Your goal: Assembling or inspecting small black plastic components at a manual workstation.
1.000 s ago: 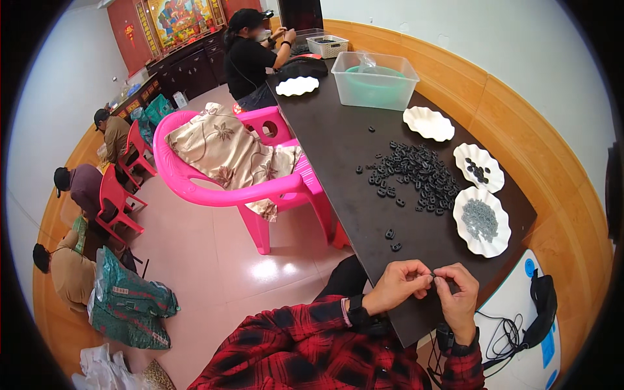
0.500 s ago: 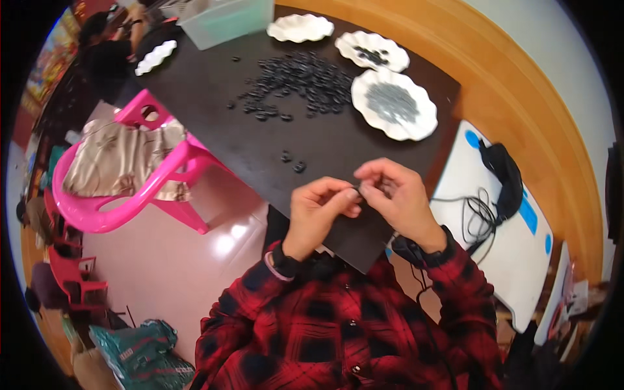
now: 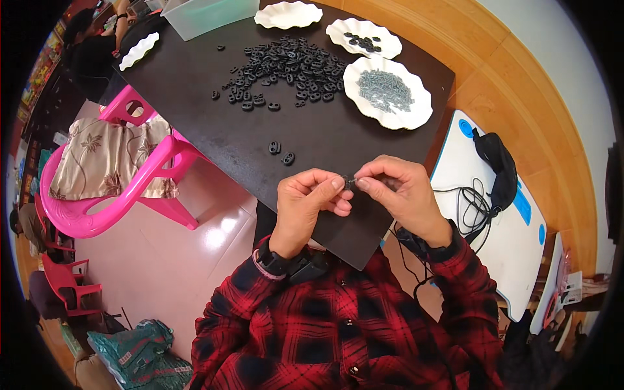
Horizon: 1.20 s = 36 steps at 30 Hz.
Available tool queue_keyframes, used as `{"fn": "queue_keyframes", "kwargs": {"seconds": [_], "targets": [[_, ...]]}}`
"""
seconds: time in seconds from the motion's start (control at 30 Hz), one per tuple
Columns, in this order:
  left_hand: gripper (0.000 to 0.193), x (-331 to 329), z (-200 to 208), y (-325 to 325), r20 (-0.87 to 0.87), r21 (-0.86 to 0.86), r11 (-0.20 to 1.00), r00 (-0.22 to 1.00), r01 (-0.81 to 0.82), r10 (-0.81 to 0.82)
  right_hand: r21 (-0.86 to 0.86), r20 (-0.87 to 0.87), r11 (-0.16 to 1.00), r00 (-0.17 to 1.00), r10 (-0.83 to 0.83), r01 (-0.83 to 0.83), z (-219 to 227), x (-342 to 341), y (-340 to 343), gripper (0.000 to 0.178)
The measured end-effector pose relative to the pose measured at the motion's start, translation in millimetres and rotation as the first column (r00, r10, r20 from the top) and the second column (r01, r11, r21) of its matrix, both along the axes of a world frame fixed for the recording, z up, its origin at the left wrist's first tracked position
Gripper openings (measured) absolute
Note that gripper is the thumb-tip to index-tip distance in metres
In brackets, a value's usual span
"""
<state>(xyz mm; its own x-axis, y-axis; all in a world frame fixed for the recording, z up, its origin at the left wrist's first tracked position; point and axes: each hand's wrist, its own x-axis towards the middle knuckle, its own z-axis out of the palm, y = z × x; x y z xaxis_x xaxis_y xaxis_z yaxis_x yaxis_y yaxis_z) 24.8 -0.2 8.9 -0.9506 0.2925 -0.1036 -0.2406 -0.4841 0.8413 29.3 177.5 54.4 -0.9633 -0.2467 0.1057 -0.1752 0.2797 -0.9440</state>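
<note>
My left hand (image 3: 304, 207) is closed, with a small black cord lock piece (image 3: 348, 185) pinched between thumb and fingers. Close beside it, my right hand (image 3: 402, 195) pinches a thin grey piece (image 3: 353, 180) that looks like a small spring, its tip at the black piece. Both hands are above the near corner of the dark table. Just beyond my left hand lie two loose black cord locks, one (image 3: 275, 147) slightly farther away than the other (image 3: 288, 158). A big pile of black cord locks (image 3: 286, 68) spreads over the middle of the table.
A scalloped white plate (image 3: 421, 116) holds many grey springs; another (image 3: 335, 29) holds several black pieces. More white dishes (image 3: 288, 15) and a translucent bin (image 3: 211, 18) stand at the far edge. Left is a pink chair (image 3: 78, 218); right, a white board (image 3: 500, 247) with black cable.
The right thumb and finger have come together on the grey piece, against the black part in my left hand. The whole view has shifted slightly.
</note>
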Motion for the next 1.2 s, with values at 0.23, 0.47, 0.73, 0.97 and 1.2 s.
{"fn": "queue_keyframes", "kwargs": {"seconds": [0.23,0.47,0.73,0.97,1.2], "targets": [[0.012,2,3,1,0.058,0.033,0.999,0.998,0.034,-0.035,0.086,-0.074,0.996,0.997,0.004,0.003,6,2,-1,0.005],[0.012,5,1,8,0.073,0.05,0.998,0.997,0.026,-0.029,0.143,-0.139,0.989,0.99,-0.003,0.023,7,4,2,0.004],[0.011,6,2,13,0.061,0.029,0.999,0.998,-0.014,0.012,0.155,-0.159,0.987,0.987,-0.013,0.038,6,3,-4,0.003],[0.01,6,1,2,0.076,0.08,0.995,0.996,-0.053,0.047,-0.032,-0.047,0.995,0.994,-0.1,0.099,20,-1,-4,0.01],[0.007,16,-5,-42,-0.032,0.143,0.975,0.984,-0.169,0.175,0.488,-0.235,0.866,0.939,0.25,-0.109,47,-25,-7,0.017]]}}
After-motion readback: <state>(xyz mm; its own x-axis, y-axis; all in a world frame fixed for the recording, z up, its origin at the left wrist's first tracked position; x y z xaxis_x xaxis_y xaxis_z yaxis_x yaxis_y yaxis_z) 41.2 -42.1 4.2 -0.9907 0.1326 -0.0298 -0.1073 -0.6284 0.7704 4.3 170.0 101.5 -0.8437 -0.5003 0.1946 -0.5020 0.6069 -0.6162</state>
